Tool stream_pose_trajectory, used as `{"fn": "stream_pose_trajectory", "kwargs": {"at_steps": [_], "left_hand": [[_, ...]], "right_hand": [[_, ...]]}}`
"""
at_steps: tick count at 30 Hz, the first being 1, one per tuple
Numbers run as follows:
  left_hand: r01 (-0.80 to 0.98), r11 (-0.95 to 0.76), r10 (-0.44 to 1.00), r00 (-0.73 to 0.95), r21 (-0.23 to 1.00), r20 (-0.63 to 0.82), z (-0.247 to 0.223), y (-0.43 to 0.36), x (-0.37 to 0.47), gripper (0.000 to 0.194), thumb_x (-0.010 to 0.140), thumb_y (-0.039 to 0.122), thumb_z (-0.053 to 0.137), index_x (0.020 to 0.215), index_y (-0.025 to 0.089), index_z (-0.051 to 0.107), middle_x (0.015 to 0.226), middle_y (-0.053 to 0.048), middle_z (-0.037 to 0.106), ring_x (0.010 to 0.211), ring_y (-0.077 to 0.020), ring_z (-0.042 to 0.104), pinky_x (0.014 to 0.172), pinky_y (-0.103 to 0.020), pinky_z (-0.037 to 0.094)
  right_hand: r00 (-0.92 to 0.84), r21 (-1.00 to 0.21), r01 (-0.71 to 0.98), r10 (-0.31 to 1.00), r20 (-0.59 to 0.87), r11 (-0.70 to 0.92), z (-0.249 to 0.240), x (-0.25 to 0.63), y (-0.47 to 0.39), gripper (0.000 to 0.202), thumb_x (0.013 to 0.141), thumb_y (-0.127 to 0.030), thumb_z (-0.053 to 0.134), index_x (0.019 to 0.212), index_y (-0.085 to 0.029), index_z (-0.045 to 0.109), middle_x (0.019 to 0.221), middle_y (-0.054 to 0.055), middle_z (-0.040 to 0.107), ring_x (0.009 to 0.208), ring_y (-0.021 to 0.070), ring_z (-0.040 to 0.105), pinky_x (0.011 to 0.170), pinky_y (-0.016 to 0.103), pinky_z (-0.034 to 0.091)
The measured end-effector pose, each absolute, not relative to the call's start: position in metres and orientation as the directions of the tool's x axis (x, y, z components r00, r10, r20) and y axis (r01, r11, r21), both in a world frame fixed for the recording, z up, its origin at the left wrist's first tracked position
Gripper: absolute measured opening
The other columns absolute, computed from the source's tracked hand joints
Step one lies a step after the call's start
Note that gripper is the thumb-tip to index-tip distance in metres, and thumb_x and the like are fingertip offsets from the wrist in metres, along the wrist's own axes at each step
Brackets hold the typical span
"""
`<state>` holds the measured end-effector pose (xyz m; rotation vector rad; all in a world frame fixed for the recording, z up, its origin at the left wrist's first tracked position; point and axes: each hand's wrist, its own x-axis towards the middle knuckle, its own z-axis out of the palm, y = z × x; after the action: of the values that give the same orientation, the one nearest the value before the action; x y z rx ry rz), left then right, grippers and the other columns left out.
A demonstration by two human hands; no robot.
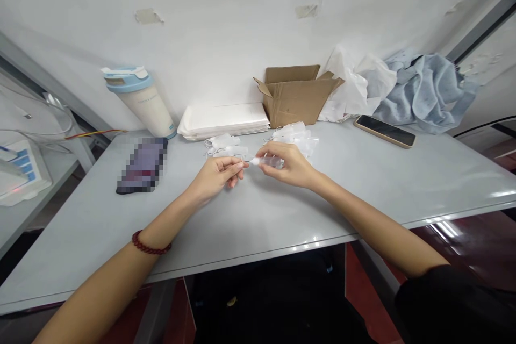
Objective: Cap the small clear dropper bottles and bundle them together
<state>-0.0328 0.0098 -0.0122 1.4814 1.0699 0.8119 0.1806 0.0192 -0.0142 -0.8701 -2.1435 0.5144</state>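
My right hand (288,164) holds a small clear bottle (275,162) lying sideways, its white neck pointing left. The fingers of my left hand (221,174) are pinched together at the bottle's tip; what they grip is too small to name. Just behind my left hand, several small clear bottles with white strings (226,145) lie on the grey table (242,226). More of these clear bottles (296,133) are piled behind my right hand, which partly hides them.
Along the wall stand a tumbler (147,105), a stack of white sheets (226,120), an open cardboard box (296,99) and a white plastic bag (358,83). A phone (386,131) and blue cloth (429,91) are right; a blurred dark item (144,165) is left.
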Motion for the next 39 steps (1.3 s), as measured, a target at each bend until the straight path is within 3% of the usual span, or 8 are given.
{"fn": "stream_pose_trajectory", "kwargs": {"at_steps": [8,15,19,23,31,39], "left_hand": [[0.136,0.011,0.92,0.386,0.991,-0.063,-0.0127,0.0091,-0.0325,0.029,0.076,0.042,0.068,0.064,0.016,0.063,0.058,0.001,0.055,0.046,-0.0088,0.043,0.051,-0.026,0.04],[0.146,-0.005,0.906,0.419,0.989,-0.058,-0.0141,0.0103,-0.0347,0.029,0.081,0.04,0.065,0.061,0.018,0.062,0.045,0.004,0.047,0.047,-0.01,0.044,0.076,-0.033,0.049],[0.099,0.039,0.905,0.419,0.994,-0.078,-0.0157,0.01,-0.0345,0.029,0.077,0.041,0.07,0.064,0.016,0.065,0.054,0.002,0.054,0.047,-0.0089,0.043,0.062,-0.029,0.046],[0.035,0.083,0.92,0.382,0.996,-0.09,-0.018,0.01,-0.0337,0.03,0.072,0.043,0.074,0.08,0.014,0.072,0.066,-0.002,0.064,0.049,-0.009,0.044,0.05,-0.025,0.038],[-0.059,0.152,0.915,0.387,0.987,-0.118,-0.0198,0.0101,-0.0349,0.029,0.068,0.042,0.079,0.076,0.014,0.074,0.068,-0.004,0.067,0.049,-0.0074,0.046,0.052,-0.024,0.04],[-0.029,0.136,0.914,0.39,0.99,-0.114,-0.0192,0.0091,-0.0341,0.027,0.069,0.041,0.078,0.071,0.015,0.073,0.068,-0.004,0.068,0.049,-0.0077,0.045,0.054,-0.025,0.041]], "right_hand": [[-0.506,-0.602,0.404,0.716,0.481,0.689,-0.0121,0.1796,0.0174,0.011,0.08,-0.018,0.057,0.088,-0.016,0.064,0.088,0.005,0.068,0.073,0.0138,0.059,0.067,0.027,0.047],[-0.498,-0.6,0.396,0.712,0.496,0.695,-0.0114,0.1793,0.0162,0.012,0.081,-0.019,0.057,0.09,-0.016,0.064,0.087,0.005,0.068,0.073,0.0142,0.059,0.067,0.028,0.046],[-0.501,-0.611,0.393,0.717,0.484,0.687,-0.0108,0.1785,0.0152,0.013,0.079,-0.017,0.055,0.089,-0.016,0.063,0.088,0.006,0.068,0.075,0.0147,0.059,0.069,0.028,0.046],[-0.485,-0.66,0.369,0.741,0.464,0.654,-0.0095,0.1782,0.0141,0.013,0.078,-0.017,0.055,0.088,-0.016,0.063,0.088,0.005,0.068,0.076,0.015,0.059,0.069,0.027,0.045],[-0.465,-0.697,0.352,0.763,0.449,0.625,-0.0054,0.1778,0.0116,0.013,0.078,-0.017,0.055,0.087,-0.016,0.064,0.086,0.004,0.067,0.074,0.0144,0.058,0.069,0.027,0.045],[-0.496,-0.639,0.376,0.728,0.473,0.671,-0.0055,0.178,0.0111,0.012,0.078,-0.018,0.054,0.087,-0.017,0.062,0.083,0.004,0.065,0.072,0.0141,0.056,0.067,0.027,0.044]]}}
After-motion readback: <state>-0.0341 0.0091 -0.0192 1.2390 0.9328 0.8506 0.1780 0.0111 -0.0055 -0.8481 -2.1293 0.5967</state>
